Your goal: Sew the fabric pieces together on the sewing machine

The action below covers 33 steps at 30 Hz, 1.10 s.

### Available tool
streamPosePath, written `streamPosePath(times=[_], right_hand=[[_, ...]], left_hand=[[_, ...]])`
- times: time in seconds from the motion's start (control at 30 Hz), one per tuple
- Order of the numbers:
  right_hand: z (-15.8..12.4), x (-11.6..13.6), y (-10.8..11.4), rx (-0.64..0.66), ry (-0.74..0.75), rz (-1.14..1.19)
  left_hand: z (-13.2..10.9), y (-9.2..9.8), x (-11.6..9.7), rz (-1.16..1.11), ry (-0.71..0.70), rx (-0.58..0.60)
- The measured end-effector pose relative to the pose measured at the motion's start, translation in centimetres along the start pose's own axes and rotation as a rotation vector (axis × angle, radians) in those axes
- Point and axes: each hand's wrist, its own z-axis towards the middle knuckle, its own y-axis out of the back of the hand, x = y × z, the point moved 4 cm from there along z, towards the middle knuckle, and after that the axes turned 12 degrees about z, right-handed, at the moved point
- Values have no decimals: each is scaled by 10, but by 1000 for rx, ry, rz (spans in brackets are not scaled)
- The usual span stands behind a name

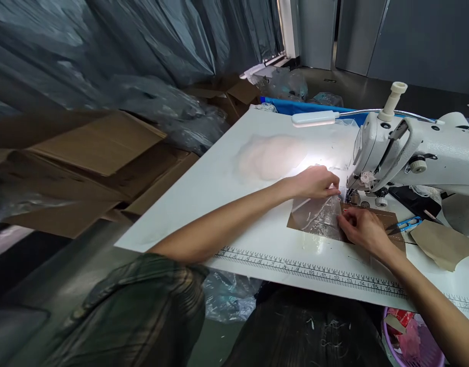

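A clear, glossy plastic piece [320,220] lies beside the needle area of a white sewing machine [421,153]. My left hand [316,182] reaches across the table, its fingers pinched on the far edge of the plastic piece. Lower and to the right, my right hand [362,228] grips the near right edge with thumb and forefinger. Under the plastic is a brown plate [393,221] on the tabletop. Blue thread snips [409,223] lie just right of my right hand. The exact edges under my fingertips are partly hidden.
A lamp [314,119] lights the white table [204,204], which has a ruler strip [311,271] along its front. A brown paper scrap [444,244] lies at right. Cardboard boxes [100,142] stand left, and a purple basket [429,341] sits below the table.
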Motion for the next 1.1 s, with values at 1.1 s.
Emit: streamPosePath(times=[1.1], right_hand=[[4, -23, 23, 60, 360, -237]], left_hand=[[-55, -36, -35, 109, -339, -296]])
